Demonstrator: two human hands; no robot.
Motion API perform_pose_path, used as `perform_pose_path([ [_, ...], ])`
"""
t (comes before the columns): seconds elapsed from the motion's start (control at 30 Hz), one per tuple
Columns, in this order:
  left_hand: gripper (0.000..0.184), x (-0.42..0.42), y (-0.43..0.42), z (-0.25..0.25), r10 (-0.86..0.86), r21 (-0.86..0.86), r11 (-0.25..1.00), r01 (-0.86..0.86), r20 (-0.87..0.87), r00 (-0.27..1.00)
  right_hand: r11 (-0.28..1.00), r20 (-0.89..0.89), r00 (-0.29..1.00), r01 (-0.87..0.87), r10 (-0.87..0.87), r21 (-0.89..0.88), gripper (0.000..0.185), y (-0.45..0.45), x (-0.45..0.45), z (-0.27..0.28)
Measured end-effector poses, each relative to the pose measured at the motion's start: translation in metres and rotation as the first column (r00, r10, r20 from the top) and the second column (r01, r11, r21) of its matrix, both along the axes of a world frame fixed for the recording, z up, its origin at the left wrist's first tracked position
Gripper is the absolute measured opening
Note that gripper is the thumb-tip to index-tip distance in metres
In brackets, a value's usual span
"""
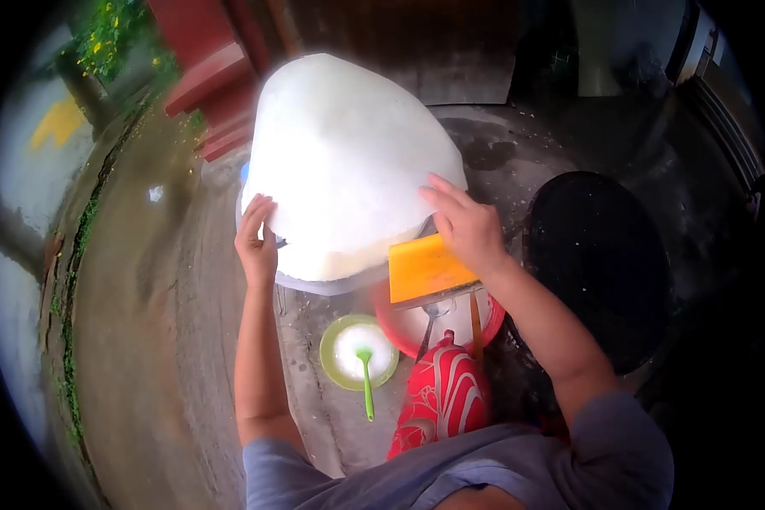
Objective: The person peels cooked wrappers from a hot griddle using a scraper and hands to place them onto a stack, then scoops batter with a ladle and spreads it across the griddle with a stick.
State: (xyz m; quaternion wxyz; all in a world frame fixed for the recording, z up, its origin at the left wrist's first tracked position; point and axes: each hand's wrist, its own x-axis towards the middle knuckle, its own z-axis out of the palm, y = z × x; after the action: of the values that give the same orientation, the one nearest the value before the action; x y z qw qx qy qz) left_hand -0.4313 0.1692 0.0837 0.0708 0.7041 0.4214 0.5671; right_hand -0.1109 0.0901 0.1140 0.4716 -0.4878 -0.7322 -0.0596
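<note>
A large white mound with a smooth, rounded surface (348, 153) stands in front of me on a pale base (319, 285); its material I cannot make out. My left hand (257, 238) rests at its left edge, fingers stretched upward and thumb a little apart, with nothing in it. On the other side my right hand (467, 223) has its fingertips against the mound's right side. An orange scraper (425, 265) with a metal edge along its bottom hangs from the right hand; the grip is partly hidden behind the palm.
Near my feet, a green bowl (325, 361) contains white paste and a green spatula (367, 395). A red basin (387, 319) holds a metal spoon (431, 316) and white matter. A dark round object (599, 268) lies at right. Red steps (208, 81) rise behind.
</note>
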Motion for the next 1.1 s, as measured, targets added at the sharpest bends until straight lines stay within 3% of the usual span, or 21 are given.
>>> perform_pose_path([
  [0.03, 0.035, -0.01, 0.007, -0.017, 0.039, -0.016, 0.999, -0.04, -0.063, 0.997, 1.0, -0.001, 1.0, -0.012, 0.012, 0.002, 0.033, 0.014, -0.007, -0.026],
  [0.1, 0.03, -0.024, 0.018, -0.042, 0.116, -0.049, 0.991, -0.126, -0.176, 0.978, 0.939, 0.167, 0.986, 0.062, -0.005, -0.339, 0.042, 0.035, -0.022, -0.062],
  [0.2, 0.024, -0.036, 0.025, -0.062, 0.162, -0.052, 0.981, -0.189, -0.329, 0.93, 0.863, 0.311, 0.95, 0.138, 0.022, -0.485, 0.05, 0.046, -0.044, -0.077],
  [0.23, 0.024, -0.039, 0.025, -0.066, 0.166, -0.042, 0.979, -0.197, -0.39, 0.906, 0.826, 0.281, 0.956, 0.094, 0.08, -0.556, 0.055, 0.05, -0.046, -0.085],
  [0.37, 0.021, -0.03, 0.011, -0.078, 0.172, -0.029, 0.976, -0.215, -0.506, 0.845, 0.838, 0.064, 0.99, -0.074, 0.129, -0.541, 0.06, 0.059, -0.043, -0.114],
  [0.53, 0.019, -0.009, 0.014, -0.068, 0.26, 0.076, 0.965, -0.251, -0.395, 0.881, 0.741, 0.099, 0.955, -0.15, 0.281, -0.655, 0.07, 0.057, -0.065, -0.106],
  [0.6, 0.021, -0.005, 0.019, -0.059, 0.325, 0.08, 0.945, -0.318, -0.351, 0.878, 0.833, 0.093, 0.974, -0.124, 0.205, -0.539, 0.064, 0.064, -0.078, -0.121],
  [0.63, 0.023, -0.006, 0.021, -0.058, 0.351, 0.086, 0.936, -0.342, -0.329, 0.877, 0.877, 0.123, 0.983, -0.059, 0.134, -0.477, 0.046, 0.068, -0.085, -0.119],
  [0.67, 0.029, -0.007, 0.024, -0.06, 0.37, 0.103, 0.929, -0.355, -0.281, 0.886, 0.874, 0.121, 0.982, -0.072, 0.147, -0.481, 0.046, 0.072, -0.088, -0.116],
  [0.73, 0.045, 0.009, 0.016, -0.054, 0.635, -0.02, 0.765, -0.644, -0.149, 0.758, 0.844, 0.078, 0.992, -0.046, 0.103, -0.534, 0.03, 0.082, -0.091, -0.102],
  [0.77, 0.058, 0.007, 0.023, -0.071, 0.777, -0.145, 0.598, -0.789, -0.141, 0.614, 0.85, 0.017, 1.0, -0.008, 0.02, -0.527, 0.024, 0.084, -0.095, -0.094],
  [0.8, 0.058, 0.007, 0.025, -0.076, 0.78, -0.144, 0.593, -0.792, -0.141, 0.61, 0.85, 0.017, 1.0, -0.014, 0.026, -0.527, 0.024, 0.089, -0.094, -0.089],
  [0.87, 0.063, 0.007, 0.029, -0.087, 0.648, -0.537, 0.353, -0.766, -0.45, 0.614, 0.788, -0.121, 0.992, -0.05, -0.031, -0.613, 0.024, 0.097, -0.092, -0.08],
  [0.9, 0.066, 0.002, 0.039, -0.112, 0.6, -0.443, 0.354, -0.823, -0.567, 0.564, 0.797, -0.123, 0.992, -0.045, -0.037, -0.603, 0.024, 0.098, -0.093, -0.072],
  [1.0, 0.058, 0.004, 0.054, -0.121, 0.622, -0.338, 0.421, -0.842, -0.568, 0.539, 0.74, -0.055, 0.998, -0.052, 0.02, -0.67, 0.025, 0.097, -0.092, -0.067],
  [1.1, 0.05, -0.004, 0.062, -0.117, 0.575, -0.411, 0.44, -0.799, -0.554, 0.602, 0.826, -0.018, 0.982, -0.167, 0.187, -0.539, 0.027, 0.087, -0.088, -0.084],
])
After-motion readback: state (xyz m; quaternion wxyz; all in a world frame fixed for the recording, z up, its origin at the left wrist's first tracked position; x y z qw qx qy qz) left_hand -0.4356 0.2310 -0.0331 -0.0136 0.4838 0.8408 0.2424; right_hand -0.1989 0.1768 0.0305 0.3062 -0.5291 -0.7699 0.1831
